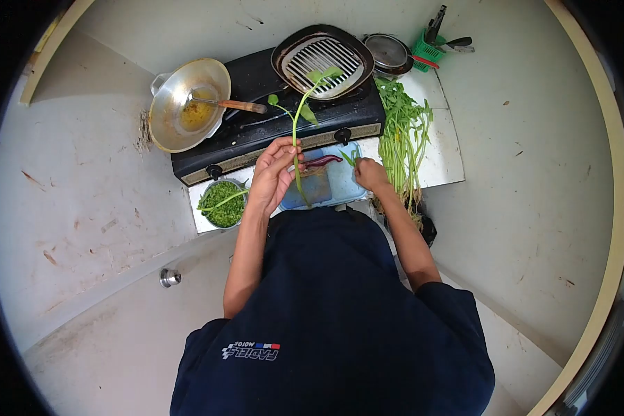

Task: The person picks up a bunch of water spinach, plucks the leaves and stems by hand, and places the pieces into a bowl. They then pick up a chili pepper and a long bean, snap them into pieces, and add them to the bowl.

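My left hand (274, 173) pinches a long green stem (295, 132) of a leafy vegetable that looks like water spinach, held upright with its leaves spreading over the stove. Small green leaves (349, 159) stick out from the closed fingers of my right hand (372, 175), off to the right of that stem. Below and between both hands lies a blue cutting board (316, 191). On it rests a glossy dark red, curved piece (323, 160), shaped like a knife handle. A bowl of chopped greens (223, 205) stands left of my left hand, one stem lying across it.
A black stove (249, 132) carries a wok (166, 118) with a wooden-handled spatula (239, 106), and a grill pan (323, 62). To the right lies a bunch of leafy stems (401, 139). Behind it are a small lidded pan (386, 54) and a green utensil basket (426, 52).
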Motion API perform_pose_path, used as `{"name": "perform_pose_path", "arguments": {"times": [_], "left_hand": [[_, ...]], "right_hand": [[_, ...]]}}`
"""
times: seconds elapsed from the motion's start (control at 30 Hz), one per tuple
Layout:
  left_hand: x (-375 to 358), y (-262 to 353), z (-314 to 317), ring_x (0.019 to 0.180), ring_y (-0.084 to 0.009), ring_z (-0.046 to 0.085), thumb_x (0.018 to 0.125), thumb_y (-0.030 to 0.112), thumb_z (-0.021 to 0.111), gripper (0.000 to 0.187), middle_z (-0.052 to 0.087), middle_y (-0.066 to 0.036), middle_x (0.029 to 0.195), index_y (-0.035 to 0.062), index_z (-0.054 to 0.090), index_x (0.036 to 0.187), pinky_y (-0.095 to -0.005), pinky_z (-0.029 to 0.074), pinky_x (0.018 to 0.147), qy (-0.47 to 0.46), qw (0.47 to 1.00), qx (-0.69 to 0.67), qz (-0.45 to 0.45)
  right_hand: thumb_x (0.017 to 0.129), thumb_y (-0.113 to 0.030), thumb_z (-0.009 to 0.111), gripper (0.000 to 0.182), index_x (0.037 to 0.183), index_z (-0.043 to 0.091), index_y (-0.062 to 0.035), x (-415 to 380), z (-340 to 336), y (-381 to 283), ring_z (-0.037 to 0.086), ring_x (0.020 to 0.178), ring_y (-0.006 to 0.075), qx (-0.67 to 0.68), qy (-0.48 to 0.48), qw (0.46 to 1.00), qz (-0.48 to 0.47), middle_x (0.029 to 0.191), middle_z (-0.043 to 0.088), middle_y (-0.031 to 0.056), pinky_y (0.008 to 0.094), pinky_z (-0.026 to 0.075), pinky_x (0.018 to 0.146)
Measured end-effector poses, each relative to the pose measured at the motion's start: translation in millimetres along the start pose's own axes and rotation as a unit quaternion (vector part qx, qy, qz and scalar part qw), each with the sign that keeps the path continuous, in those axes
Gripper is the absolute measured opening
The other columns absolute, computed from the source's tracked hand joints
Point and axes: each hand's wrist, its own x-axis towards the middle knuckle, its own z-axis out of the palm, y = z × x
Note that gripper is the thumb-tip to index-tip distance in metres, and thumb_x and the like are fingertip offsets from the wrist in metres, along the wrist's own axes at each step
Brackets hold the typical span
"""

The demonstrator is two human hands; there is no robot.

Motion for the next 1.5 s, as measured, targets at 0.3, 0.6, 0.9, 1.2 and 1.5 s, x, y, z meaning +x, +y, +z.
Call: {"name": "perform_pose_path", "arguments": {"times": [0.3,0.6,0.9,1.2,1.5], "left_hand": [[-5,4,-4,0.096,-0.0131,0.059,0.101,0.009,0.059,0.025,0.062,-0.004,0.105,0.0032,0.059,0.125,-0.0277,0.051,0.077,0.03,1.0,0.004,0.003],[2,10,6,0.093,-0.0124,0.063,0.105,0.016,0.058,0.014,0.065,-0.003,0.106,0.0101,0.058,0.117,-0.0309,0.054,0.078,0.02,1.0,0.012,0.007],[8,0,32,0.099,-0.0154,0.065,0.1,0.006,0.063,0.014,0.066,-0.006,0.107,0.0041,0.059,0.113,-0.0347,0.056,0.089,0.004,0.99,0.135,0.041],[5,-2,51,0.096,-0.0142,0.066,0.1,0.003,0.062,0.015,0.065,-0.005,0.104,0.0002,0.059,0.114,-0.0322,0.057,0.087,-0.031,0.986,0.156,0.046],[13,-4,44,0.097,-0.0142,0.065,0.104,0.011,0.057,0.013,0.063,-0.006,0.11,0.0021,0.059,0.114,-0.0345,0.059,0.09,-0.026,0.999,0.034,0.019]], "right_hand": [[0.089,-0.026,0.066,0.027,0.098,0.068,-0.0008,-8,17,7,0.07,0.09,0.042,-0.028,0.005,0.999,0.02,0.097,0.071,0.0225,0.0515,0.057,0.08],[0.092,-0.024,0.069,0.029,0.11,0.063,-0.0018,-27,-2,-26,0.067,0.079,0.0341,0.132,0.237,0.961,0.052,0.097,0.067,0.016,0.0445,0.054,0.071],[0.095,-0.007,0.068,0.019,0.113,0.069,-0.0007,-43,-142,-136,0.065,0.083,0.0123,0.498,0.271,0.816,-0.11,0.092,0.069,0.0062,0.0272,0.051,0.073],[0.09,-0.006,0.076,0.015,0.104,0.074,-0.0026,-54,-187,-161,0.067,0.085,0.0162,0.458,0.28,0.815,-0.217,0.098,0.071,0.0088,0.0284,0.052,0.077],[0.09,-0.007,0.075,0.015,0.103,0.074,-0.0012,-58,-171,-163,0.068,0.086,0.0184,0.46,0.29,0.808,-0.228,0.098,0.07,0.0102,0.0298,0.054,0.076]]}}
